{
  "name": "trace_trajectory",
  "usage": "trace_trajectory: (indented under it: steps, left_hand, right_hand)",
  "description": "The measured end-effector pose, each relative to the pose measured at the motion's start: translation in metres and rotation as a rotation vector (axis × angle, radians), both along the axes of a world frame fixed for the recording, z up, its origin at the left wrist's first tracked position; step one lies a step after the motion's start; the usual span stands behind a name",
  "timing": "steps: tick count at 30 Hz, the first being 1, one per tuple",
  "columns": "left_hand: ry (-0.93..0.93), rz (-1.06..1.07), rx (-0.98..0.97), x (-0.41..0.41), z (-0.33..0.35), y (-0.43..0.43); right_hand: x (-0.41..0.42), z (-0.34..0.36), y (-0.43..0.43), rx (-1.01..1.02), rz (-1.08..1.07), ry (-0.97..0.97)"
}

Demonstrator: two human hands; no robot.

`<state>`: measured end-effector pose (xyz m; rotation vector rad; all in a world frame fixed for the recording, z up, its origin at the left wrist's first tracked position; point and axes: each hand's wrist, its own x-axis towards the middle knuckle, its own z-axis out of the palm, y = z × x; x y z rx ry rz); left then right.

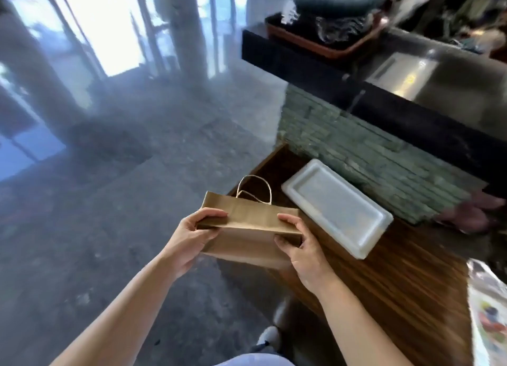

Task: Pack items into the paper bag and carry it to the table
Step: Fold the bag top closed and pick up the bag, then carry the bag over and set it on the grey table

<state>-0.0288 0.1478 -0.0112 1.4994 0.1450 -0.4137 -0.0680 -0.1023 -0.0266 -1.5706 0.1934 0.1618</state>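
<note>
A folded brown paper bag [247,223] with twisted paper handles is held in the air at the left edge of a dark wooden shelf [397,278]. My left hand [196,234] grips the bag's left end, thumb on top. On the bag's right end, my right hand [299,245] pinches the fold. The bag is still flat, its handles pointing away from me. A white foam food container [337,206], lid shut, lies on the shelf just right of the bag.
A stone-faced counter wall [356,151] rises behind the shelf, topped by a black counter [411,113] with a tray and dark pot. Another person's hand [477,214] rests at the right. Colourful printed paper [491,319] lies at the right edge. Grey floor spreads left.
</note>
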Motion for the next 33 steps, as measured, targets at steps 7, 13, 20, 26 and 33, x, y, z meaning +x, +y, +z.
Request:
trace_trajectory:
  steps: [7,13,20,26,33]
  left_hand:
    - [0.031,0.507,-0.004,-0.118,0.017,0.228]
    - [0.097,0.912,-0.057,-0.245,0.016,0.383]
    - [0.079,1.349,-0.148,-0.352,0.023,0.505]
    - [0.062,1.552,-0.186,-0.389,0.024,0.626]
    - [0.073,1.722,-0.143,-0.396,0.039,0.817]
  right_hand:
    - [0.005,0.018,0.244,0.094,0.481,0.11]
    - [-0.037,0.026,0.445,0.035,0.914,0.195]
    - [-0.089,0.036,0.652,-0.033,1.291,0.232]
    - [-0.11,0.028,0.823,-0.033,1.484,0.274]
    - [-0.115,0.034,1.048,0.018,1.614,0.317]
